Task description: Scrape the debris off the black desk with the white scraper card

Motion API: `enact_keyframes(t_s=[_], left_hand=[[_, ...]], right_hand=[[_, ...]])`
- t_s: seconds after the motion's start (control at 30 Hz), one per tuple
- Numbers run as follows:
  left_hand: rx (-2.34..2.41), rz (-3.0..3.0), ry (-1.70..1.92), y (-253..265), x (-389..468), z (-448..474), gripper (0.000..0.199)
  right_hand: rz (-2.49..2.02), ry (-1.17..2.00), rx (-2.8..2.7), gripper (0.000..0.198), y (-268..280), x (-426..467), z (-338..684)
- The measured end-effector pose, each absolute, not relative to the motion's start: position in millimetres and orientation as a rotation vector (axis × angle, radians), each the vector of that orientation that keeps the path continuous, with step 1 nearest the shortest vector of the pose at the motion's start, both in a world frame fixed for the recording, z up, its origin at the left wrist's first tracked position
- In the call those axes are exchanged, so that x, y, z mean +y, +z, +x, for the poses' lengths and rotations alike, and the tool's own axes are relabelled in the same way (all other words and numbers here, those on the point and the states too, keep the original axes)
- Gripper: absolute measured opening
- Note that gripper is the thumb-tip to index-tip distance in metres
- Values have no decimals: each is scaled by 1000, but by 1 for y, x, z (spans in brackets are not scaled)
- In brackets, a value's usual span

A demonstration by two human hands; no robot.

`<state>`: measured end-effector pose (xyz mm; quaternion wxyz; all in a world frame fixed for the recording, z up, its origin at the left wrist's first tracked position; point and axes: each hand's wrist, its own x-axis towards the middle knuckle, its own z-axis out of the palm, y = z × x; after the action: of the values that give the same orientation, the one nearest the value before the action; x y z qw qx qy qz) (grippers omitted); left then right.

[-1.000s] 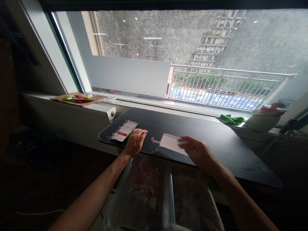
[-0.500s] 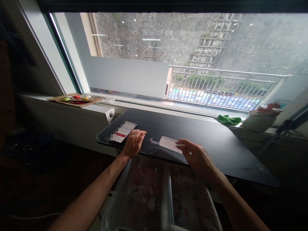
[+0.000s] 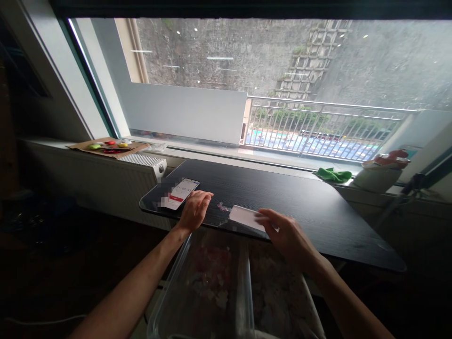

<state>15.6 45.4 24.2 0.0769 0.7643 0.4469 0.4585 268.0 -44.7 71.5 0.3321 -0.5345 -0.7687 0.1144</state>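
My right hand [image 3: 284, 229] grips the right end of a flat, pale pink rectangular plate [image 3: 244, 217], which has a small hole near its left corner. The plate is low over the black tabletop [image 3: 278, 194] or on it. Just left of its edge are small pink and clear scraps [image 3: 223, 207]. My left hand [image 3: 195, 207] rests on the table near the front edge, fingers stretched and close together, with nothing seen in it. Beside it lies a phone [image 3: 182, 193] with a timer on its screen.
Below the table's front edge stands a clear plastic bin [image 3: 160, 301] with pink and whitish scraps inside. A radiator [image 3: 141, 162] is at the left, with cardboard [image 3: 84, 145] bearing colourful items. A green cloth [image 3: 334, 175] and a pale container [image 3: 376, 179] sit by the window.
My right hand has moved the pink plate slightly left and toward the front edge, nearer the scraps. My left hand has stayed in nearly the same spot.
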Motion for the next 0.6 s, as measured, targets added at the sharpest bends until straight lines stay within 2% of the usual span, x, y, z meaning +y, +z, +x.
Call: enact_keyframes(t_s=[0.6], left_hand=[[1327, 2323, 1353, 26, 45, 16, 38]], right_hand=[[-1410, 231, -1992, 26, 66, -76, 271]])
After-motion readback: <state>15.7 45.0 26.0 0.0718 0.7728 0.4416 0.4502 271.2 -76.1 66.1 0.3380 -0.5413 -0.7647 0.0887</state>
